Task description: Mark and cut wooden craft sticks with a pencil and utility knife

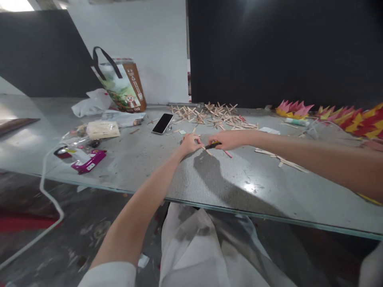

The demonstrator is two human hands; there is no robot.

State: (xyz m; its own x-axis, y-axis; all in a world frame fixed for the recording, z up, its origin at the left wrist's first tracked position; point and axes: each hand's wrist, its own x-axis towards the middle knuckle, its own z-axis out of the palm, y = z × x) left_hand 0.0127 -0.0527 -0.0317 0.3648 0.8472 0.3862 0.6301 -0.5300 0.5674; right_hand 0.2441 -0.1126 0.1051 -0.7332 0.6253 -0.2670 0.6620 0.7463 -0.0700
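Observation:
My left hand (pixel 190 144) rests on the grey table with its fingers closed on a thin wooden stick (pixel 208 151). In my right hand (pixel 230 139) is a black-and-yellow utility knife (pixel 213 145), its front end at the stick, close to my left fingertips. Whether the blade cuts into the wood is too small to tell. A pink, pen-like stick (pixel 228 154) lies just below my right hand. Beyond both hands spreads a heap of crossed wooden sticks (pixel 220 115), and several loose flat sticks (pixel 283 160) lie under my right forearm.
A phone (pixel 162 123) lies behind my left hand. Farther left are a shopping bag (pixel 122 85), a purple packet (pixel 89 161) and a white cable (pixel 44 175). Pink, yellow and red folded-paper pieces (pixel 353 119) and a glue-stick-like tube (pixel 297 122) are at right. Dark panels (pixel 284 52) stand behind.

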